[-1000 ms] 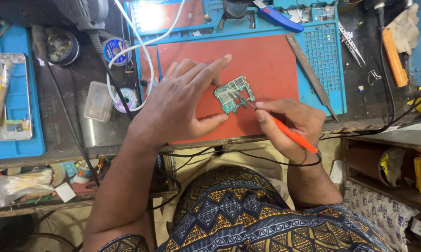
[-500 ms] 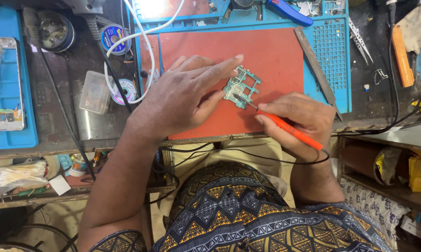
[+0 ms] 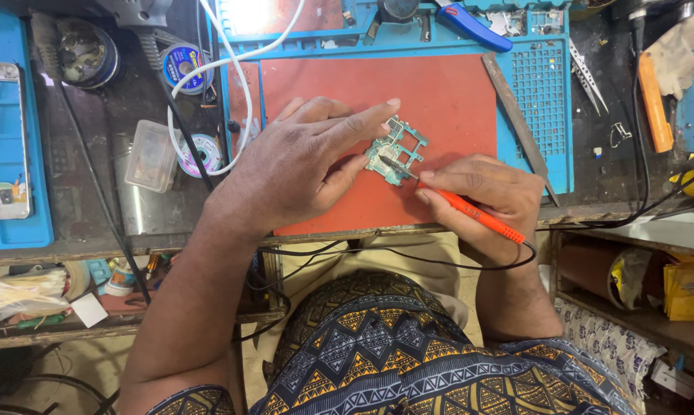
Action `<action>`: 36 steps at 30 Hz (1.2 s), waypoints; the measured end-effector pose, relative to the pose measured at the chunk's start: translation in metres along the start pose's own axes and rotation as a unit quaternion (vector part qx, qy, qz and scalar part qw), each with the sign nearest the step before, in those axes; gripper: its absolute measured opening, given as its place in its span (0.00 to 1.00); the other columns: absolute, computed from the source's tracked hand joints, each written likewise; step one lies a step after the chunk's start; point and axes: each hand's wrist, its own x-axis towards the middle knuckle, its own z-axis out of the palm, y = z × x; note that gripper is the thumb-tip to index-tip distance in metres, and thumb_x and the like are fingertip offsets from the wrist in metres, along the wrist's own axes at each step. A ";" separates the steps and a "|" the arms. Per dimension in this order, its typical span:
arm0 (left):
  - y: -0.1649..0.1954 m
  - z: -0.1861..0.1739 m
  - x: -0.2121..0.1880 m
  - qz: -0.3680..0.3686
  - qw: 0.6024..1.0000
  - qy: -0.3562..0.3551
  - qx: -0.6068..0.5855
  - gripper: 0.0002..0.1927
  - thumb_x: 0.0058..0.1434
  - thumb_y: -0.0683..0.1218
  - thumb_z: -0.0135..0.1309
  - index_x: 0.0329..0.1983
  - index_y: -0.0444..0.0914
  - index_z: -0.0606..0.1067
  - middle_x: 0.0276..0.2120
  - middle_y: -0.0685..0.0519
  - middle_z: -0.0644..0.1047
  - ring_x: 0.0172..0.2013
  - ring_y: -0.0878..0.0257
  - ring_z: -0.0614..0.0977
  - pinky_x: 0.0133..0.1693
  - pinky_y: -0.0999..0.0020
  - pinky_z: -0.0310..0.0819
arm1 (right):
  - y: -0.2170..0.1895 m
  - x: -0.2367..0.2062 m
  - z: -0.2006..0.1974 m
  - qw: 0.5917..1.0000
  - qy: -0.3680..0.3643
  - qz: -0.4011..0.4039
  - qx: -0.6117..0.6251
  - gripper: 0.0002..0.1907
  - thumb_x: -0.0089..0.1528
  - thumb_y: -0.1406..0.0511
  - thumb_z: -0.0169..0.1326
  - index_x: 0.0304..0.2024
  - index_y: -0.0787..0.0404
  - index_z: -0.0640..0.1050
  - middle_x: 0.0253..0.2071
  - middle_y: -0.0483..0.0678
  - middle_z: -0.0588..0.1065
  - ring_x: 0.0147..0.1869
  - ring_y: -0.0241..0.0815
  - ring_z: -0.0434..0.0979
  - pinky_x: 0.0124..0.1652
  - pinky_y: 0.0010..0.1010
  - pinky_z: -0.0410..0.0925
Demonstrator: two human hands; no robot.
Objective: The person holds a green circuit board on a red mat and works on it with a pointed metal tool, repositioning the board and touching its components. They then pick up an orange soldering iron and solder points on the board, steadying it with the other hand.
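A: Where does the circuit board (image 3: 395,151) lie?

B: On the red mat (image 3: 454,100) of the worktop (image 3: 139,207). The left hand (image 3: 301,165) pins it, fingers clamped on its edges, likely so it cannot slide.

A: And the right hand (image 3: 489,196)?

B: Its fingers are closed, pen-fashion, on an orange-handled soldering iron (image 3: 470,211), whose tip touches the board.

A: Containers?

B: A clear plastic box (image 3: 151,156), contents indistinct; a round dark tin (image 3: 86,52), contents unclear.
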 end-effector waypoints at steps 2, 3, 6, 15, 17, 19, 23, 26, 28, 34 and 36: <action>0.000 0.000 0.000 0.000 1.000 0.004 0.002 0.31 0.64 0.43 0.59 0.71 0.42 0.67 0.47 0.49 0.80 0.51 0.52 0.79 0.53 0.54 0.72 | 0.000 0.001 0.000 1.000 0.001 -0.001 0.003 0.10 0.56 0.74 0.67 0.41 0.67 0.83 0.38 0.52 0.82 0.38 0.44 0.83 0.39 0.29 0.72; 0.000 0.000 0.000 -0.001 1.000 0.006 0.003 0.31 0.64 0.43 0.60 0.71 0.42 0.68 0.47 0.49 0.80 0.51 0.52 0.79 0.53 0.54 0.72 | 0.000 0.001 0.001 1.000 -0.004 -0.004 0.002 0.10 0.56 0.74 0.67 0.40 0.67 0.83 0.37 0.52 0.82 0.37 0.43 0.83 0.38 0.29 0.72; 0.000 0.000 0.000 0.001 1.000 0.007 -0.001 0.31 0.64 0.43 0.59 0.71 0.42 0.67 0.47 0.50 0.80 0.52 0.52 0.79 0.53 0.53 0.72 | 0.000 0.000 0.002 1.000 0.010 0.003 0.001 0.10 0.56 0.74 0.67 0.40 0.67 0.83 0.37 0.52 0.82 0.38 0.44 0.83 0.39 0.29 0.72; 0.000 0.001 0.000 0.001 1.000 0.007 0.003 0.32 0.64 0.43 0.60 0.72 0.42 0.67 0.48 0.50 0.81 0.51 0.52 0.80 0.53 0.54 0.72 | 0.001 0.000 0.001 1.000 0.000 -0.004 0.008 0.10 0.56 0.74 0.67 0.40 0.66 0.83 0.37 0.52 0.82 0.40 0.44 0.84 0.41 0.30 0.74; 0.000 0.001 0.000 -0.001 1.000 0.005 0.004 0.32 0.64 0.43 0.60 0.72 0.42 0.67 0.47 0.50 0.81 0.51 0.52 0.80 0.53 0.54 0.72 | 0.001 0.000 0.002 1.000 0.003 -0.001 0.004 0.11 0.55 0.74 0.67 0.40 0.66 0.83 0.36 0.52 0.82 0.40 0.44 0.84 0.41 0.30 0.74; 0.000 0.001 0.000 0.001 1.000 0.006 0.004 0.32 0.64 0.43 0.60 0.72 0.42 0.67 0.47 0.50 0.81 0.51 0.52 0.80 0.53 0.53 0.72 | 0.000 -0.001 0.003 0.999 0.035 0.018 -0.008 0.11 0.56 0.74 0.67 0.42 0.66 0.83 0.37 0.52 0.82 0.40 0.44 0.83 0.41 0.30 0.73; 0.000 0.001 -0.001 0.001 1.000 0.008 0.001 0.32 0.64 0.43 0.60 0.72 0.42 0.66 0.47 0.51 0.81 0.51 0.53 0.80 0.53 0.54 0.72 | 0.001 -0.001 0.002 1.000 0.000 0.003 0.007 0.11 0.55 0.74 0.67 0.41 0.66 0.83 0.36 0.51 0.82 0.39 0.43 0.83 0.40 0.30 0.73; 0.000 0.001 -0.001 0.003 1.000 0.008 0.000 0.32 0.64 0.43 0.60 0.72 0.42 0.66 0.47 0.52 0.81 0.50 0.53 0.80 0.52 0.54 0.72 | 0.000 -0.002 0.003 1.000 0.016 0.011 0.004 0.11 0.55 0.74 0.67 0.41 0.66 0.83 0.37 0.51 0.82 0.39 0.43 0.84 0.40 0.29 0.74; 0.000 0.000 -0.001 0.003 1.000 0.009 0.003 0.32 0.64 0.43 0.60 0.72 0.42 0.66 0.47 0.52 0.81 0.50 0.52 0.80 0.52 0.55 0.72 | 0.000 -0.002 0.002 1.000 -0.009 0.000 0.005 0.11 0.54 0.74 0.67 0.40 0.66 0.84 0.35 0.51 0.82 0.38 0.42 0.84 0.38 0.29 0.74; 0.000 -0.001 -0.001 0.001 1.000 0.003 0.005 0.32 0.64 0.43 0.60 0.72 0.42 0.67 0.47 0.51 0.80 0.50 0.53 0.80 0.52 0.55 0.72 | 0.000 -0.001 0.002 1.000 -0.009 -0.009 -0.005 0.10 0.54 0.74 0.67 0.39 0.66 0.83 0.35 0.51 0.82 0.39 0.43 0.84 0.39 0.29 0.74; 0.000 0.000 0.000 0.003 1.000 0.004 0.002 0.32 0.64 0.43 0.60 0.72 0.41 0.66 0.47 0.52 0.81 0.50 0.53 0.80 0.52 0.54 0.72 | 0.000 -0.001 0.003 1.000 0.017 0.011 -0.003 0.10 0.56 0.75 0.67 0.40 0.66 0.83 0.36 0.52 0.82 0.39 0.43 0.83 0.40 0.29 0.73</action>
